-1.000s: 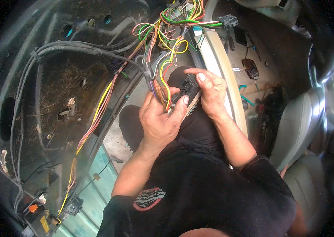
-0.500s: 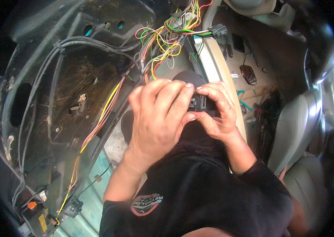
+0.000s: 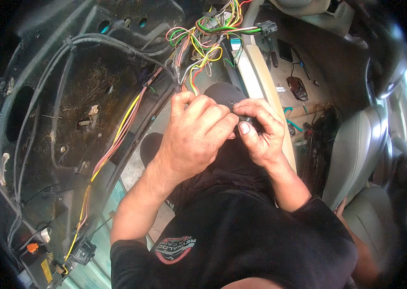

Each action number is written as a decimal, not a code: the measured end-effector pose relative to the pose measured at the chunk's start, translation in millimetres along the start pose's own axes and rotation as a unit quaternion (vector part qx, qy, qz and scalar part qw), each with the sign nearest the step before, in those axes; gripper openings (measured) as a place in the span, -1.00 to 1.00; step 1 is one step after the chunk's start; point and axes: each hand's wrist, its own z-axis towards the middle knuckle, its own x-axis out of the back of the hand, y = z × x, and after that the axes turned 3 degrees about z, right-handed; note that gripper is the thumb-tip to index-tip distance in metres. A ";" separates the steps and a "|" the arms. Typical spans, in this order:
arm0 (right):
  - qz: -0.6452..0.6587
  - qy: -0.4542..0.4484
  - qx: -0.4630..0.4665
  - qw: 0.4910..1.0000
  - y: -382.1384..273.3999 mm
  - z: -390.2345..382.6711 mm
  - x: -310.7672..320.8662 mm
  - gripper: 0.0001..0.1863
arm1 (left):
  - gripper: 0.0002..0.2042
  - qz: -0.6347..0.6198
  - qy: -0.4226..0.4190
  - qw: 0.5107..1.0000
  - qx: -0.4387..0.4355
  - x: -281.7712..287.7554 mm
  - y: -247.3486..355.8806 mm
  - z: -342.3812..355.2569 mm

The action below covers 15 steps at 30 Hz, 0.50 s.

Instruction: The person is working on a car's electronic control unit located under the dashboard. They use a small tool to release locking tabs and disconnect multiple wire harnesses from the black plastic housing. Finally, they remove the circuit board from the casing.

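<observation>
In front of my dark-clad legs, my two hands meet around a small black plastic connector [image 3: 245,118], mostly covered by the fingers. My left hand [image 3: 194,132] is closed, its fingers curled and its thumb and forefinger at the connector's left side. The thumb and forefinger of my right hand [image 3: 266,130] pinch it from the right. Just beyond the left hand, a bundle of coloured wires [image 3: 198,53] runs down and disappears behind its knuckles. A second grey-black connector [image 3: 267,28] sits at the end of a green and white wire branch.
At left stands a bare door panel [image 3: 83,91] with black cables and a yellow-pink wire run [image 3: 121,130]. A pale sill [image 3: 261,77] lies right of my hands. Tools and a brown object [image 3: 297,89] lie on the car floor. A grey seat [image 3: 357,149] and another person's arm [image 3: 363,255] are at right.
My hands have turned the connector and closed over it, so less of it shows. The left thumb has tucked in, and the right thumb has risen towards the forefinger.
</observation>
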 end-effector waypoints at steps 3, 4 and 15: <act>-0.003 0.019 0.102 0.995 17.3 10.7 -2.8 -0.75 | -0.69 -0.009 0.025 1.000 -0.004 -4.3 -1.5 -4.1; 0.004 0.021 0.126 0.992 19.8 13.4 -3.8 -0.78 | -0.69 -0.010 0.037 0.999 -0.003 -5.8 -2.9 -4.5; -0.061 -0.142 0.120 0.981 9.3 29.4 10.1 -0.54 | -0.69 -0.062 0.024 0.997 0.050 10.0 -30.7 -13.9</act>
